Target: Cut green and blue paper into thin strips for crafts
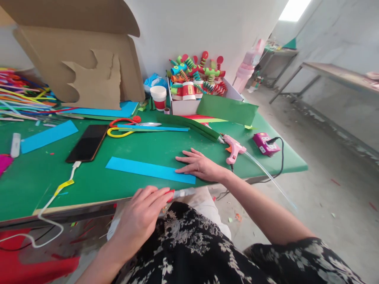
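Note:
A blue paper strip (142,167) lies flat near the table's front edge. My right hand (199,165) rests palm down at its right end, fingers spread, the lower ones touching the paper. Just past the table edge, my left hand (146,209) is closed around a pale, see-through tube with a red end (184,193); its exact kind is unclear. To the right of my right hand lies a pink glue gun (234,149), a long clear glue stick (269,177) coming out of its back.
Scissors (122,132), a charging phone (89,142) and another blue strip (49,137) lie to the left. Behind stand paper cups (158,96), a white box (185,106) of colourful paper crafts and a cardboard box (130,75). A purple power adapter (265,144) is at the right.

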`<state>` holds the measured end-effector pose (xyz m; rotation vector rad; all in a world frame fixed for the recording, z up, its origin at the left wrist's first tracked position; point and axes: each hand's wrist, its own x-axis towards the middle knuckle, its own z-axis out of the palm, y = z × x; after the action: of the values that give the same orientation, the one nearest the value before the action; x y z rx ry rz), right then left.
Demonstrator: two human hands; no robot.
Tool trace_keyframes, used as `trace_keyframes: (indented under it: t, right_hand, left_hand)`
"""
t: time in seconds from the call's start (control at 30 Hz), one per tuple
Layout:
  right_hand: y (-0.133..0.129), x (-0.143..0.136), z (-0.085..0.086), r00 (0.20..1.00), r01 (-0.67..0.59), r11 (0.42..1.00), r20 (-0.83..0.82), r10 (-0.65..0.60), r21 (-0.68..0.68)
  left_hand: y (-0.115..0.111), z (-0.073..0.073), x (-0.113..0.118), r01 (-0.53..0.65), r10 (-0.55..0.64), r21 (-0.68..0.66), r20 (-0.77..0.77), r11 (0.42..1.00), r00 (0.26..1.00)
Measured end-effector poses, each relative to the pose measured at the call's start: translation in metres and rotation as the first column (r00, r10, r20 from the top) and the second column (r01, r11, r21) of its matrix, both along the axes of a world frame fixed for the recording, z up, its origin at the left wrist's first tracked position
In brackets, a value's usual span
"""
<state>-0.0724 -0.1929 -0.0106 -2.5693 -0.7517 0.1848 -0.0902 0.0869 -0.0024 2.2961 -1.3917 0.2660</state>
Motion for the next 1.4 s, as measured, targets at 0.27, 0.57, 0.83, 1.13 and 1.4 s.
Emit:
trace_keyframes:
  t: [0.27,0.57,0.83,1.13,1.4]
  right_hand:
    - [-0.004,0.0,-0.003,0.999,-0.025,0.998,0.04,0.023,0.051]
    - [0.021,-0.013,-0.012,0.954,0.253,0.946,0.109,-0.278,0.201]
    - [0.019,-0.035,-0.017,0.79,0.517,0.759,0.123,-0.601,0.396]
    - [0.027,-0.038,-0.014,0.862,0.42,0.889,0.225,-0.454,0.184]
    - [0.026,-0.028,-0.027,0.718,0.583,0.742,0.217,-0.661,0.331]
  left_hand:
    - [0.075,0.021,0.03,-0.302,0.32,-0.199,0.067,0.932,0.945]
    - [0.212,0.017,0.111,-0.776,0.703,-0.071,0.481,0.627,0.524]
    - [0.183,-0.006,0.149,-0.661,0.628,-0.105,0.452,0.743,0.634]
    - [0.029,0.008,0.163,-0.121,0.201,0.373,-0.185,0.92,0.962]
    - [0.032,0.008,0.177,-0.081,0.232,0.473,-0.27,0.877,0.934]
